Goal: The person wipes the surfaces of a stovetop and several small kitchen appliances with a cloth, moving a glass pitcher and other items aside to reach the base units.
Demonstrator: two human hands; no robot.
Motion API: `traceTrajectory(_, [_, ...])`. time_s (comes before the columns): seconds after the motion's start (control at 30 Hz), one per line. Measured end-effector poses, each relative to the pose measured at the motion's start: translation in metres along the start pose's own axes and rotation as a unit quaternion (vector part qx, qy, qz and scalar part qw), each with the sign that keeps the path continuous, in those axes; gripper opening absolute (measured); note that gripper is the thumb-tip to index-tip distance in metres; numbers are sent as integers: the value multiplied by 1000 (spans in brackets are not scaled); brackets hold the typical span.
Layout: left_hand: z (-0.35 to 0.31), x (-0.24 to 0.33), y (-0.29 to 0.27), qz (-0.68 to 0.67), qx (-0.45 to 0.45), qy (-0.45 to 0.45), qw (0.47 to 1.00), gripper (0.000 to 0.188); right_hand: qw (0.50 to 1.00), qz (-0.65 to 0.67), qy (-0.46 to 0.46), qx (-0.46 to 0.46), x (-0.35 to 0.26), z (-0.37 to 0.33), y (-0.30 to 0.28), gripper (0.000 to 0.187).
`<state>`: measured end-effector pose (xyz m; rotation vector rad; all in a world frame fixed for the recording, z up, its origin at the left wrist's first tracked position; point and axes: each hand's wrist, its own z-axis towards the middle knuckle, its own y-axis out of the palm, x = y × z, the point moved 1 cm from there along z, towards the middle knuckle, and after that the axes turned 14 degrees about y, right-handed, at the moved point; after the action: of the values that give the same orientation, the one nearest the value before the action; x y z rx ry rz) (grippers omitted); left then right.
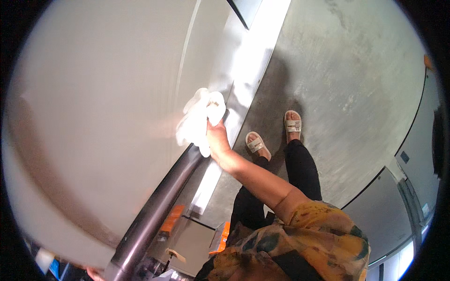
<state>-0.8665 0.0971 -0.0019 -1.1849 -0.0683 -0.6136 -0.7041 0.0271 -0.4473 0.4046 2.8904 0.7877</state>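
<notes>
My right hand (217,137) is closed around a bunched white cloth (192,122). It presses the cloth against the upper part of a long, dark, shiny tube (157,210), beside a large pale beige-grey surface (103,93). Part of the cloth spreads over that surface. Glare washes out its folds, and most of my fingers are hidden behind it. At the lower left edge, a small part of my left hand (95,273) shows beside the tube's near end. The fingers of that hand cannot be made out.
A bright metal ledge (251,70) runs along the pale surface, above a grey concrete floor (347,93). My feet in light sandals (293,122) stand on the floor. Grey cabinet panels (382,213) are at the right. Orange boxes (220,238) sit low near my body.
</notes>
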Motion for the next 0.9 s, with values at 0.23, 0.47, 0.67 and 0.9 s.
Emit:
traceTrajectory(0.23, [-5, -10, 2, 52, -102, 203, 972, 48, 987, -90, -90, -96, -67, -127, 83, 52])
traceTrajectory(0.47, [-3, 9, 6, 55, -94, 276, 955, 37, 870, -280, -401, -62, -85, -200, 129, 53])
traceTrajectory(0.67, [-11, 16, 7, -9, -31, 250, 968, 34, 648, -594, -418, -229, -45, -280, 89, 63])
traceTrajectory(0.9, [-13, 5, -8, -18, 58, 249, 967, 32, 391, -605, -647, -250, -125, -366, 152, 66])
